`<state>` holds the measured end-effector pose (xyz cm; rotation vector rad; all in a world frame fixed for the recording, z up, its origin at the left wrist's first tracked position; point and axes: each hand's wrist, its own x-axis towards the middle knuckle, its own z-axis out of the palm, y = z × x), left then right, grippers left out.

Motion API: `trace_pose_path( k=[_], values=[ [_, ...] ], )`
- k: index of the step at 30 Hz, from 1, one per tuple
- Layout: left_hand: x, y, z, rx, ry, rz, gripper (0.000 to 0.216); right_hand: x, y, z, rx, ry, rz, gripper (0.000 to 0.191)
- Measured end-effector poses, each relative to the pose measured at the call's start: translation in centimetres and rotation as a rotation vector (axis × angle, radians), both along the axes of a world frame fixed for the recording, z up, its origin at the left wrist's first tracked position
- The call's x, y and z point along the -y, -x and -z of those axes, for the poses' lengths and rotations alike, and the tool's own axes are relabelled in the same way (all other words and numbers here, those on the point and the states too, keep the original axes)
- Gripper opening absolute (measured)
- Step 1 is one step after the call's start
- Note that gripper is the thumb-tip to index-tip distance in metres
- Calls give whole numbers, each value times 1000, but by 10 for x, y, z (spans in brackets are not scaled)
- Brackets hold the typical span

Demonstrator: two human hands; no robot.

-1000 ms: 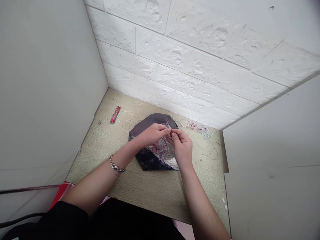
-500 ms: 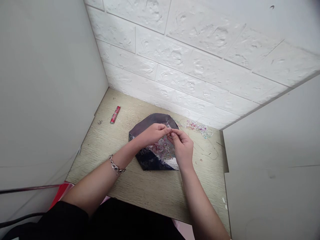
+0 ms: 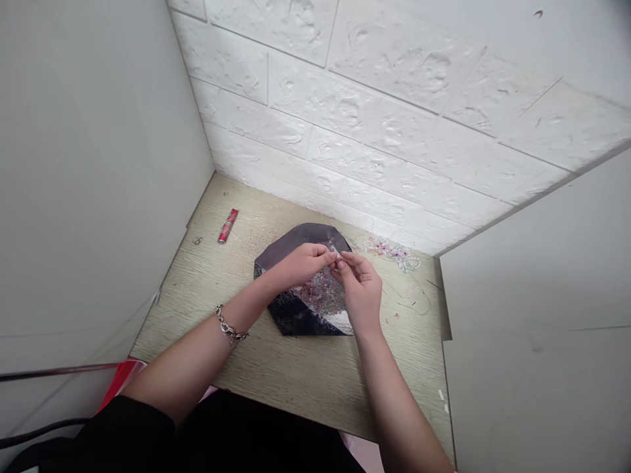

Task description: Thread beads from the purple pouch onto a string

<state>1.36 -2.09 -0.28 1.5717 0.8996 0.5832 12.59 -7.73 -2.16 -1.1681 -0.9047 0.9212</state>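
Observation:
My left hand (image 3: 298, 264) and my right hand (image 3: 361, 289) meet fingertip to fingertip above a dark octagonal tray (image 3: 290, 314) on the wooden desk (image 3: 305, 368). Both hands are pinched shut on something tiny that I cannot make out. Under them the tray holds a heap of small pink and clear beads (image 3: 323, 295). A chain bracelet (image 3: 227, 326) circles my left wrist.
A small red tube (image 3: 227, 226) lies at the desk's back left. A strand of finished beadwork (image 3: 392, 253) rests by the white brick wall at the back right. Thin thread bits lie right of the tray. Grey panels close in both sides.
My right hand's fingers shifted slightly at the pinch point. Nothing else moved.

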Motion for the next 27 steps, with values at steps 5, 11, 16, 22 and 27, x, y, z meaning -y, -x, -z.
trace_pose_path(
  k=[5, 11, 16, 22, 27],
  values=[
    [-2, 0, 2, -21, -80, 0, 31, 0, 1, 3, 117, -35, 17, 17],
    [-1, -1, 1, -104, -190, -4, 31, 4, 0, 5, 455, -115, 92, 19],
    [0, -1, 2, -173, -300, -1, 32, 6, -4, 5, 688, -135, 115, 24],
    [1, -3, 4, -187, -349, 57, 36, 5, -10, 6, 1044, -234, 97, 32],
    [2, -4, 3, -199, -326, 64, 33, 4, -10, 8, 1112, -254, 65, 37]
  ],
)
